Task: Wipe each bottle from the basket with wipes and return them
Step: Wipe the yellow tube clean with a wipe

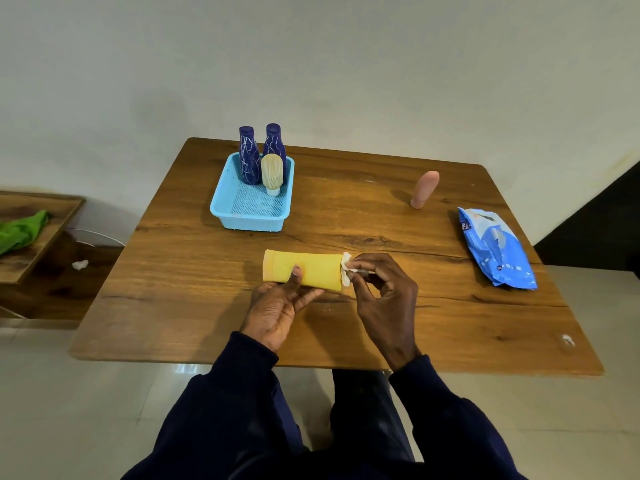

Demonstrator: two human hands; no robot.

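A yellow bottle (pixel 304 270) lies on its side near the table's middle. My left hand (pixel 280 306) holds it from below, thumb on top of its body. My right hand (pixel 381 289) pinches a white wipe (pixel 346 268) against the bottle's right end. The light blue basket (pixel 221 207) stands further back on the left. It holds two dark blue bottles (pixel 249 157) (pixel 274 140) and a cream bottle (pixel 272 173) that stands on its cap. A pink bottle (pixel 425 188) stands alone at the back right.
A blue pack of wipes (pixel 495 247) lies near the table's right edge. A small white scrap (pixel 568 339) sits at the front right corner. At the left are a lower wooden shelf with a green cloth (pixel 20 230) and a crumpled wipe (pixel 80 264).
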